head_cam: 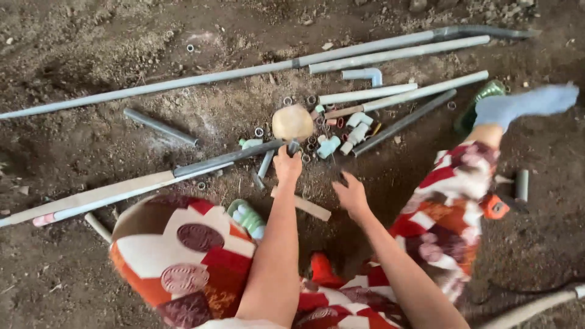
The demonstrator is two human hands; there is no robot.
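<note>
While left hand [286,166] pinches short grey fitting [293,147], axis upright; right hand [351,194] open, released, above dirt.

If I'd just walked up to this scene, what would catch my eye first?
Probably the long grey pipes lying slantwise across the bare dirt ground, with a scatter of short white pipe fittings and small rings in the middle. Just below that heap, the person's left hand reaches to the end of a dark pipe, next to a round tan lump, while the right hand hovers open beside it. The red patterned clothing stands out below.
</note>
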